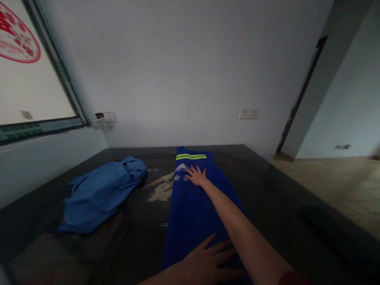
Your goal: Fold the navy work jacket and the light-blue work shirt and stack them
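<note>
A blue garment [190, 213] with two yellow-green stripes and white lettering lies folded in a long strip down the dark table. Over its far part, on the lettering, my right hand [197, 176] rests flat with fingers spread. My left hand [209, 261] lies across the near part of the cloth, its fingers also spread; the frame's bottom edge cuts off some of it. Neither hand grips anything. To the left sits a second, lighter blue garment [99, 194], loosely bunched.
The dark glossy table [261, 190] bears a pale printed pattern [162, 188] and meets the wall at the back. Wall sockets [248, 114] are above it. A window [35, 79] is at the left, and tiled floor [335, 174] shows beyond the right edge.
</note>
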`<action>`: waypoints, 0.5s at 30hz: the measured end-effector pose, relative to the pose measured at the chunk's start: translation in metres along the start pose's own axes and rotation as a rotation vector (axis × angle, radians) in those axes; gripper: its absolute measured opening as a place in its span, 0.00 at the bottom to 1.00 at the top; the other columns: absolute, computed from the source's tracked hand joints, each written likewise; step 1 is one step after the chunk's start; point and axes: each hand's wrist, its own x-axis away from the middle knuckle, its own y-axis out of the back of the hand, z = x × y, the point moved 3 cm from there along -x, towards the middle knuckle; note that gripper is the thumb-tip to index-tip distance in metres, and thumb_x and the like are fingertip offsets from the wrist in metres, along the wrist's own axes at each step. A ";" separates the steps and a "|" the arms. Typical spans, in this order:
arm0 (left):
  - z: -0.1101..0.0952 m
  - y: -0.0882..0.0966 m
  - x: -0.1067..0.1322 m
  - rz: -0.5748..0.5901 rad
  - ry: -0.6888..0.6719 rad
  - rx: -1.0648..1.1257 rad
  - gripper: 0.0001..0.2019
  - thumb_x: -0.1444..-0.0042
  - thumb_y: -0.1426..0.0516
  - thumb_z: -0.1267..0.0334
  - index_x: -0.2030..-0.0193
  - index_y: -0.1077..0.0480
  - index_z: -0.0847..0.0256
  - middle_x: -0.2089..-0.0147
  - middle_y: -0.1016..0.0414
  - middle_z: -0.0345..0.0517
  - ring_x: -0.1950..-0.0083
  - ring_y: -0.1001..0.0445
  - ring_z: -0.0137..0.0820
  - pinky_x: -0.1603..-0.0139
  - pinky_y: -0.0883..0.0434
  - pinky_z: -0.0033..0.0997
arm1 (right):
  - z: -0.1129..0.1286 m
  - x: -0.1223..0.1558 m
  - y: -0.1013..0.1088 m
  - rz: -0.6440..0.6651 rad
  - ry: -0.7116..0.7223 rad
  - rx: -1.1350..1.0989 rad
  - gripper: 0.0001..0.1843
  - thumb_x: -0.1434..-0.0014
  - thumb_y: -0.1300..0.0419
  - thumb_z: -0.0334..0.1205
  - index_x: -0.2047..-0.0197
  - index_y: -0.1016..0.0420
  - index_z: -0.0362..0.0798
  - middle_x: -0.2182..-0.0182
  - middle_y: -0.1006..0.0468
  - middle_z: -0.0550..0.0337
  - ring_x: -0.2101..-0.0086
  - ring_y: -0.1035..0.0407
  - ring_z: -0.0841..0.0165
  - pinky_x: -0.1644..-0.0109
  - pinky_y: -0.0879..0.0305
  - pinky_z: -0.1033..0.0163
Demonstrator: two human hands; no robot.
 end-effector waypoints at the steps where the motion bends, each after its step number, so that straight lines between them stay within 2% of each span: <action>1: 0.001 -0.001 0.000 0.005 0.005 -0.011 0.24 0.33 0.58 0.52 0.32 0.48 0.49 0.28 0.55 0.46 0.28 0.55 0.42 0.32 0.53 0.59 | -0.002 0.000 0.001 -0.015 0.023 0.007 0.34 0.37 0.63 0.65 0.31 0.60 0.67 0.30 0.63 0.63 0.33 0.73 0.51 0.40 0.75 0.27; 4: 0.003 -0.003 0.000 0.022 0.014 -0.038 0.23 0.32 0.59 0.52 0.32 0.47 0.50 0.28 0.53 0.47 0.28 0.55 0.42 0.32 0.52 0.58 | -0.009 0.004 0.015 -0.173 0.064 0.034 0.34 0.36 0.63 0.64 0.31 0.54 0.63 0.30 0.58 0.59 0.33 0.69 0.52 0.38 0.71 0.30; 8: 0.002 -0.004 0.002 0.002 0.010 -0.011 0.24 0.33 0.59 0.50 0.32 0.47 0.50 0.28 0.53 0.47 0.28 0.57 0.41 0.32 0.55 0.58 | -0.038 0.021 0.029 -0.454 -0.036 0.090 0.31 0.33 0.59 0.56 0.33 0.44 0.49 0.33 0.47 0.48 0.34 0.60 0.54 0.35 0.63 0.37; 10: -0.001 -0.002 0.003 -0.018 0.010 0.015 0.24 0.33 0.58 0.50 0.32 0.47 0.51 0.28 0.53 0.47 0.28 0.57 0.41 0.32 0.57 0.57 | -0.058 0.031 0.024 -0.478 -0.067 0.123 0.28 0.33 0.57 0.51 0.36 0.39 0.47 0.35 0.43 0.45 0.35 0.53 0.54 0.35 0.61 0.39; 12: -0.004 -0.001 0.004 -0.034 0.019 0.029 0.24 0.33 0.57 0.51 0.32 0.47 0.51 0.28 0.53 0.48 0.28 0.57 0.40 0.31 0.58 0.57 | -0.074 0.039 0.016 -0.439 -0.053 0.132 0.25 0.33 0.55 0.48 0.39 0.35 0.46 0.37 0.39 0.45 0.37 0.48 0.55 0.35 0.58 0.40; 15: -0.006 -0.001 0.005 -0.049 0.031 0.021 0.24 0.34 0.55 0.52 0.33 0.46 0.52 0.29 0.50 0.49 0.28 0.55 0.41 0.32 0.56 0.58 | -0.083 0.049 0.010 -0.416 -0.005 0.129 0.23 0.32 0.54 0.46 0.39 0.34 0.46 0.38 0.36 0.46 0.37 0.46 0.59 0.35 0.57 0.43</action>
